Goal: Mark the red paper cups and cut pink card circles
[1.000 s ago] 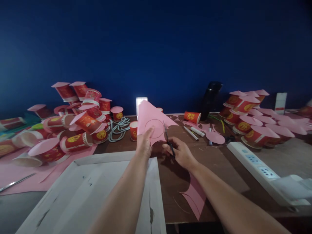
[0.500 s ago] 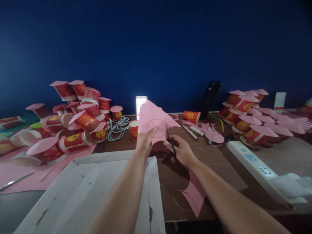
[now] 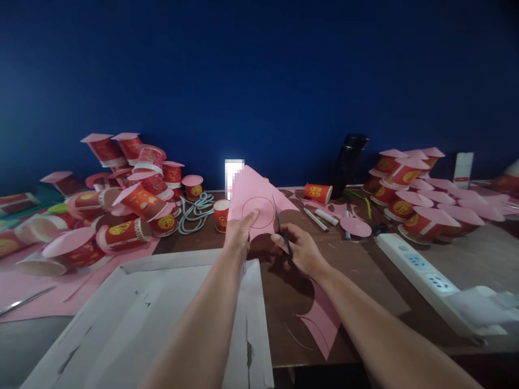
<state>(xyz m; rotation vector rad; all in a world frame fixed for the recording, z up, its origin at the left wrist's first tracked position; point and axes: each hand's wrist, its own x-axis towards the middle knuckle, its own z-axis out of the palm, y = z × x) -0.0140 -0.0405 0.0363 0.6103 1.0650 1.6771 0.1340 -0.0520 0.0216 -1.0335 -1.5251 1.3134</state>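
My left hand (image 3: 239,235) pinches a pink paper sheet (image 3: 259,197) held up above the brown table, thumb lying on a circle drawn on it. My right hand (image 3: 302,249) grips a pair of dark scissors (image 3: 280,227) whose blades point up along the right side of the drawn circle, at the paper's edge. Another pink paper scrap (image 3: 324,321) lies on the table under my right forearm.
Piles of red paper cups with pink paper lids (image 3: 133,202) crowd the left, and more (image 3: 409,178) sit at the right. A white power strip (image 3: 421,270), markers (image 3: 318,219), a coiled cord (image 3: 197,210), a dark bottle (image 3: 349,159) and a grey board (image 3: 170,319) are around.
The scissors have shifted slightly along the circle's right side and my hands stay almost in place. The camera has drifted a little.
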